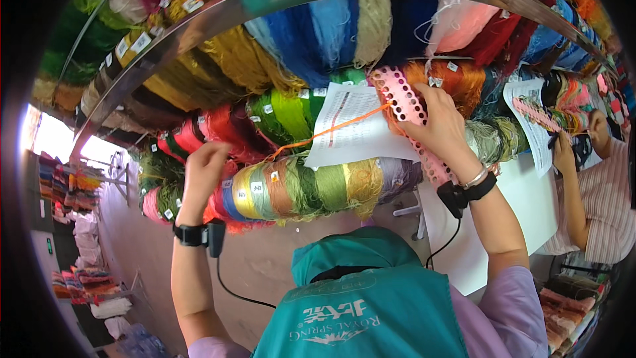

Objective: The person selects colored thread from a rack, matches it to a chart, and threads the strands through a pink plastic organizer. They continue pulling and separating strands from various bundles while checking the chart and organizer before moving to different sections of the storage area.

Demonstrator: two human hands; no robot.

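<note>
My right hand is closed around a pink strip punched with rows of holes, held over a printed white sheet. An orange thread runs from the strip down to the left, across the sheet, to the hanging skeins. My left hand is raised beside red thread skeins, its fingers curled together. Whatever may be between those fingers is too small to make out. Below the sheet hangs a row of yellow, brown and green skeins.
A curved metal rail crosses above, with blue, brown and pink skeins behind it. At right, another person's hands hold a similar strip near a second sheet. A white table stands at lower right. Cables hang from both my wrist straps.
</note>
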